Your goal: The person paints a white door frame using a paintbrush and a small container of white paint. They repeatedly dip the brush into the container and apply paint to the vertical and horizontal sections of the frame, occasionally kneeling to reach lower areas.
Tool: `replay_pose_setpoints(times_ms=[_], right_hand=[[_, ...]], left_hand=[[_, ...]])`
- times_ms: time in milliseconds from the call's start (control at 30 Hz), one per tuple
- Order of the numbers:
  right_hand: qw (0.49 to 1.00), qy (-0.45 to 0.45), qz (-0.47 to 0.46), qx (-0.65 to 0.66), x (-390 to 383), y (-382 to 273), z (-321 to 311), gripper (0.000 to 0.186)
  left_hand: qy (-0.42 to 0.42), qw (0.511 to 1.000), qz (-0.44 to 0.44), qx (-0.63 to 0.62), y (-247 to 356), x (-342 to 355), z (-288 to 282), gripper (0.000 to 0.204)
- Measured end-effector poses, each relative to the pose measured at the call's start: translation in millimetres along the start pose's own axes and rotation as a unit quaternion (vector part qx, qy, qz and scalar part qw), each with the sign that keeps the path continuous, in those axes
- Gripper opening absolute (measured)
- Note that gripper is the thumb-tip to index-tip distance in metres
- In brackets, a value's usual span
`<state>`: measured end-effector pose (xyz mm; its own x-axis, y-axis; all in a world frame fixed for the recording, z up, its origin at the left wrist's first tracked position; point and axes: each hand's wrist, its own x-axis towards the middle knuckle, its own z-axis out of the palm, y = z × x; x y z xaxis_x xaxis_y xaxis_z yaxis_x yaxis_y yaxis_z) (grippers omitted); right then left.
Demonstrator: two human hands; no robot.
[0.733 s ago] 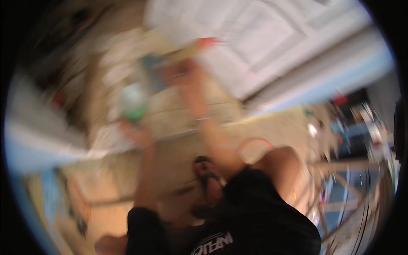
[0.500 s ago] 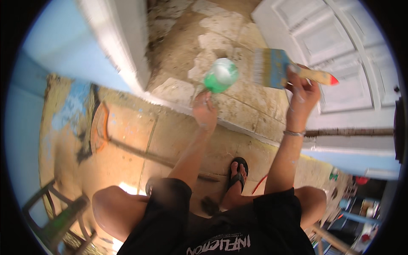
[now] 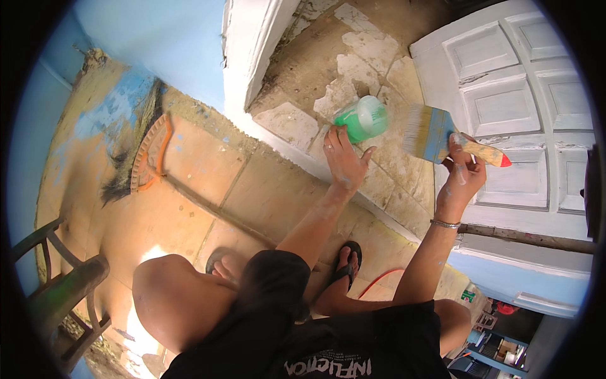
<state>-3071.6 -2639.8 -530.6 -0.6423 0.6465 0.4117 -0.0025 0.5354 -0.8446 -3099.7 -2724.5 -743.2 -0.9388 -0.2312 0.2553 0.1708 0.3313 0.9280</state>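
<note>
My right hand (image 3: 464, 172) is closed on the wooden, red-tipped handle of a wide paintbrush (image 3: 430, 136); its pale bristles point left over dirty, chipped floor tiles. My left hand (image 3: 345, 153) has its thumb apart and fingertips at the near edge of a translucent green plastic container (image 3: 362, 119) with a whitish end, on or just above the tiles; whether the fingers touch it is unclear. Paint smudges mark my hands. A white panelled door (image 3: 495, 104) stands right of the brush, and a white door frame (image 3: 245, 60) rises left of the container.
A broom (image 3: 148, 151) with an orange head lies on the tan floor at left, beside a paint-splashed blue wall (image 3: 139, 38). A dark chair (image 3: 66, 290) stands lower left. A raised threshold (image 3: 391, 220) crosses the doorway. Assorted items on blue shelving (image 3: 499, 357) show lower right.
The view has steadied and turned, so the doorway and floor sit differently. The brush stays in my right hand; my left hand remains beside the green container, its thumb now more visibly apart.
</note>
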Motion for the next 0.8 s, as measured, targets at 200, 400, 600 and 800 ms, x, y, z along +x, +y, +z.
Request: replay_pose_setpoints(times_ms=[200,400,600,800], right_hand=[[1.0,0.027,0.005,-0.001,3,-8,-12,0.034],[0.996,0.061,-0.052,-0.048,9,7,-16,0.032],[0.995,-0.042,0.003,0.091,30,26,25,0.028],[0.992,-0.127,0.016,0.005,50,39,67,0.026]], left_hand=[[-0.032,0.995,-0.027,0.086,-6,21,25,0.089],[-0.074,0.992,0.095,0.048,-29,51,5,0.093],[-0.013,0.994,0.102,0.04,-24,48,16,0.095],[0.025,0.993,0.094,0.066,-23,52,32,0.096]])
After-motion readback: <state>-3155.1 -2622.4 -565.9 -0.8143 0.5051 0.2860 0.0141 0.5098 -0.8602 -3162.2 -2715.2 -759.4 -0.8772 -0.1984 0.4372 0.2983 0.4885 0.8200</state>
